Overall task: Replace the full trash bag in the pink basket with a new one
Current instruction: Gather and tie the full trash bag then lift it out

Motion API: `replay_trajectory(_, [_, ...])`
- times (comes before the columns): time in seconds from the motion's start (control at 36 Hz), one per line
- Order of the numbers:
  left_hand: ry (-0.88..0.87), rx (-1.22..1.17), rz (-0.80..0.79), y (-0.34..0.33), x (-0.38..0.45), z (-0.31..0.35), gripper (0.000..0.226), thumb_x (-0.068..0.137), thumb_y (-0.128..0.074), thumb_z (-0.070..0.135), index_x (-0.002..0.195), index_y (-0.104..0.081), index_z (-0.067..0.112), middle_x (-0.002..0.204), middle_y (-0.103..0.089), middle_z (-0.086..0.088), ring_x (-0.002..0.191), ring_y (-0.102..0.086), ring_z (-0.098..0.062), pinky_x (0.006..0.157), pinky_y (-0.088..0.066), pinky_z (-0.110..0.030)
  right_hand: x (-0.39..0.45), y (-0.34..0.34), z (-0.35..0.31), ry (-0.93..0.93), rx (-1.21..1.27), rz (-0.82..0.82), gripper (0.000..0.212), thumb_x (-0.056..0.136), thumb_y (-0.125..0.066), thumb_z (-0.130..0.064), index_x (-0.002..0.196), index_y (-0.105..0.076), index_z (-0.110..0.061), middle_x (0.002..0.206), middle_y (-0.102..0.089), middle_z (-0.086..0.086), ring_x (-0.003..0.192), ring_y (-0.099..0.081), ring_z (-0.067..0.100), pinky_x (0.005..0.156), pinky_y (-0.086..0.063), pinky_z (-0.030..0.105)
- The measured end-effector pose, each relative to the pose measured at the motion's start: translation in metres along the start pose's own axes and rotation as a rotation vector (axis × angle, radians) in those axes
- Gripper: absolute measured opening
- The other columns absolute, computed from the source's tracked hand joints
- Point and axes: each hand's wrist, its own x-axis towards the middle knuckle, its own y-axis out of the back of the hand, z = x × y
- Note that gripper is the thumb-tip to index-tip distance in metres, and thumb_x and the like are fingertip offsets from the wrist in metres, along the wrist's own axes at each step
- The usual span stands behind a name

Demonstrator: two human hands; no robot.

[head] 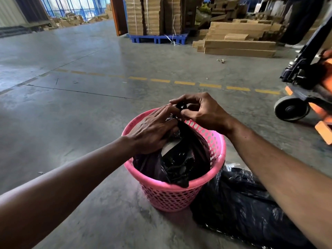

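Note:
A pink perforated basket (179,194) stands on the concrete floor just in front of me. Inside it sits a black trash bag (186,159), its top gathered into a bunch above the far rim. My left hand (152,130) lies over the bag's gathered neck and grips it. My right hand (201,110) pinches the bunched black plastic at the very top with thumb and fingers. Another black plastic bag (242,202) lies crumpled on the floor right of the basket, touching it, partly hidden under my right forearm.
An orange and black pallet jack (309,90) with a grey wheel stands at the right. Long cardboard boxes (239,45) lie on the floor beyond a dashed yellow line (185,83). Stacked cartons rest on a blue pallet (158,37). Bare concrete floor spreads to the left.

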Motion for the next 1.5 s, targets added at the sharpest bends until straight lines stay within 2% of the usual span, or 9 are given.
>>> replay_trajectory(0.28, [0.185, -0.134, 0.163, -0.010, -0.010, 0.005, 0.028, 0.102, -0.045, 0.030, 0.104, -0.051, 0.002, 0.124, -0.047, -0.014, 0.105, -0.055, -0.028, 0.088, -0.041, -0.032, -0.005, -0.010, 0.015, -0.091, 0.491, 0.143, 0.021, 0.076, -0.079, -0.016, 0.092, -0.075, -0.003, 0.107, -0.074, 0.024, 0.070, -0.065, 0.033, 0.073, -0.054, 0.045])
replay_trajectory(0.39, [0.404, 0.013, 0.111, -0.010, -0.015, -0.005, 0.038, 0.103, -0.032, 0.048, 0.102, -0.044, 0.013, 0.102, -0.042, -0.001, 0.096, -0.051, -0.028, 0.089, -0.035, -0.037, -0.011, -0.019, 0.019, -0.241, 0.838, 0.079, 0.004, 0.094, -0.059, -0.007, 0.094, -0.060, -0.003, 0.103, -0.076, 0.015, 0.057, -0.062, 0.013, 0.062, -0.048, 0.023])
replay_trajectory(0.56, [0.461, 0.082, -0.029, -0.014, -0.027, -0.008, 0.040, 0.103, -0.020, 0.057, 0.095, -0.040, 0.023, 0.094, -0.036, 0.011, 0.097, -0.047, -0.022, 0.088, -0.033, -0.038, -0.012, -0.027, 0.032, -0.323, 0.977, 0.051, 0.010, 0.099, -0.050, -0.007, 0.094, -0.058, -0.003, 0.086, -0.068, 0.015, 0.049, -0.052, 0.013, 0.051, -0.047, 0.023])
replay_trajectory(0.75, [0.540, 0.278, -0.312, -0.017, -0.062, -0.022, 0.045, 0.099, -0.022, 0.054, 0.104, -0.045, 0.016, 0.105, -0.049, -0.007, 0.108, -0.049, -0.032, 0.089, -0.033, -0.046, -0.013, -0.015, 0.073, -0.412, 0.371, 0.034, 0.014, 0.099, -0.050, -0.001, 0.087, -0.051, -0.008, 0.071, -0.058, 0.014, 0.029, -0.038, 0.006, 0.029, -0.023, 0.016])
replay_trajectory(0.94, [0.542, 0.506, -0.815, -0.004, -0.047, -0.009, 0.056, 0.103, -0.027, 0.048, 0.136, -0.047, 0.008, 0.140, -0.045, -0.021, 0.134, -0.038, -0.038, 0.109, -0.031, -0.050, -0.005, -0.010, 0.073, -0.296, -0.465, -0.113, 0.004, 0.090, -0.059, -0.007, 0.092, -0.062, -0.007, 0.087, -0.072, 0.004, 0.092, -0.071, 0.019, 0.085, -0.055, 0.037])
replay_trajectory(1.14, [0.434, 0.587, -0.957, 0.004, -0.038, -0.006, 0.046, 0.104, -0.032, 0.041, 0.133, -0.055, 0.014, 0.137, -0.051, -0.018, 0.131, -0.042, -0.037, 0.108, -0.035, -0.049, -0.005, -0.001, 0.071, -0.270, -0.623, -0.134, 0.014, 0.089, -0.051, -0.003, 0.097, -0.062, -0.006, 0.084, -0.070, 0.001, 0.085, -0.068, 0.017, 0.077, -0.053, 0.028])
replay_trajectory(1.31, [0.481, 0.253, -0.705, 0.006, -0.040, -0.026, 0.045, 0.104, -0.028, 0.045, 0.112, -0.066, 0.023, 0.101, -0.050, -0.003, 0.116, -0.052, -0.027, 0.096, -0.043, -0.044, -0.007, 0.006, 0.076, -0.372, -0.314, -0.129, 0.018, 0.096, -0.052, -0.002, 0.083, -0.054, -0.015, 0.073, -0.072, 0.009, 0.044, -0.063, 0.012, 0.043, -0.048, 0.024])
replay_trajectory(1.42, [0.676, -0.418, -0.279, -0.007, -0.042, -0.040, 0.077, 0.088, -0.040, 0.075, 0.079, -0.064, 0.002, 0.075, -0.050, 0.001, 0.072, -0.053, -0.020, 0.075, -0.046, -0.039, -0.012, 0.014, 0.076, -0.417, 0.040, -0.010, 0.010, 0.099, -0.051, -0.006, 0.090, -0.055, -0.007, 0.084, -0.073, 0.023, 0.049, -0.066, 0.018, 0.043, -0.048, 0.024])
replay_trajectory(1.5, [0.806, -0.981, -0.099, -0.008, -0.031, -0.029, 0.066, 0.088, -0.061, 0.059, 0.105, -0.070, -0.003, 0.089, -0.059, -0.013, 0.088, -0.054, -0.023, 0.077, -0.048, -0.030, -0.014, 0.013, 0.072, -0.447, 0.318, 0.030, 0.004, 0.100, -0.050, -0.007, 0.100, -0.053, -0.004, 0.093, -0.073, 0.023, 0.057, -0.071, 0.020, 0.051, -0.055, 0.024])
